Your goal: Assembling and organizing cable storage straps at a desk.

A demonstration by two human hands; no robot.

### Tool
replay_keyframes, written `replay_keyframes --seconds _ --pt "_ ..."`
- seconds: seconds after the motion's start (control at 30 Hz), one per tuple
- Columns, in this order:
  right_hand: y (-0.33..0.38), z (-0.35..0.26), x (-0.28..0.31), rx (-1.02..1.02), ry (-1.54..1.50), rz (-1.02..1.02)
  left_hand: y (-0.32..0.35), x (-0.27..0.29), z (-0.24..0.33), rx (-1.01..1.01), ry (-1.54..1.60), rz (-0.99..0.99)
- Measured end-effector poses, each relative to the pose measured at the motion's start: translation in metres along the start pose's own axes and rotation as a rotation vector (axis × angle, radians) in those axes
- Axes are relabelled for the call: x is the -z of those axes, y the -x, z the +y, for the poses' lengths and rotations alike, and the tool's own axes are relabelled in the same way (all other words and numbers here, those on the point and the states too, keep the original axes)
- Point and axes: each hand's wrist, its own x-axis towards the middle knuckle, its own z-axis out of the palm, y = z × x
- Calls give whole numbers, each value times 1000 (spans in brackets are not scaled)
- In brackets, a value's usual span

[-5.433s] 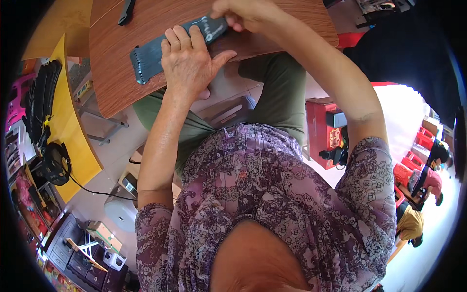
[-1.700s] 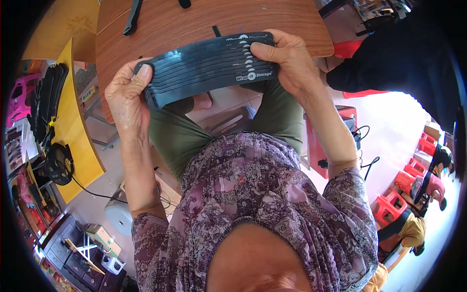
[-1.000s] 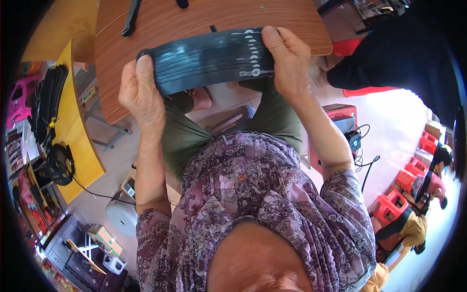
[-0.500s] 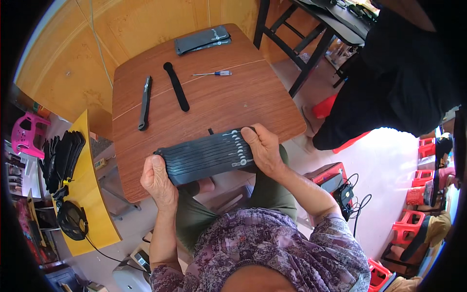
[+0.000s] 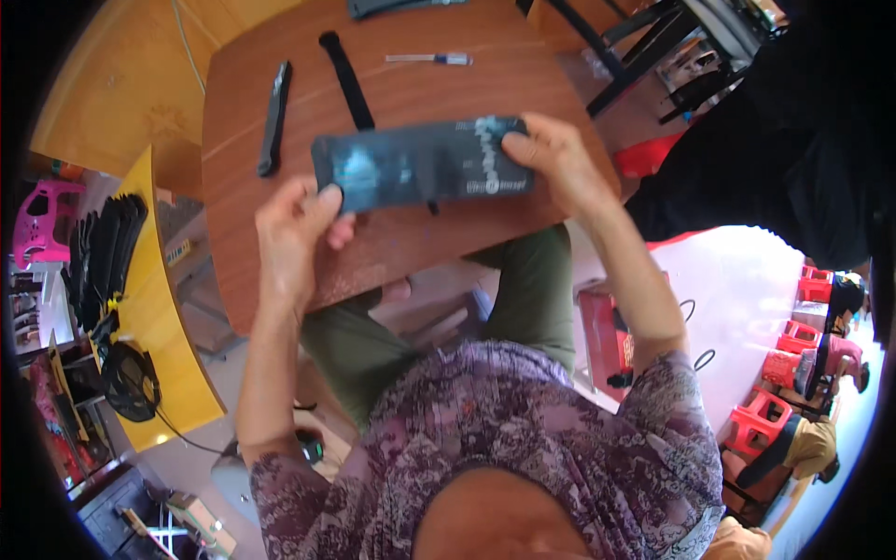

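Dark flat panel (image 5: 425, 168) with pale markings lies lengthwise over the brown desk (image 5: 523, 84), held at both ends: the left hand (image 5: 294, 229) grips its left end, thumb on top, and the right hand (image 5: 551, 159) clamps its right end. Beyond the hands lie two black strips (image 5: 347, 82) (image 5: 273, 117) and a small screwdriver (image 5: 429, 59). Nothing lies between hands and panel.

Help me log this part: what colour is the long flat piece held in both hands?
Black flat piece, glossy, with small white markings; head view.
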Motion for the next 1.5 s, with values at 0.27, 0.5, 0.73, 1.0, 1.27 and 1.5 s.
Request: replay_keyframes --seconds 0.27,0.5,0.73,1.0,1.27,1.5 --pt "-11 9 13 -43 -6 86 -24 9 1 89 59 -139" --pt "-52 -23 41 94 -49 340 -17 11 6 44 -88 -108" --pt "-144 -31 85 90 -1 524 -14 25 6 74 -101 -122" --pt "-191 -71 86 340 -89 553 -37 34 11 69 -105 -112" --pt "-164 -66 33 501 91 384 -118 14 56 106 229 -175" --pt "-138 -49 40 390 153 322 -157 2 48 74 243 -184"
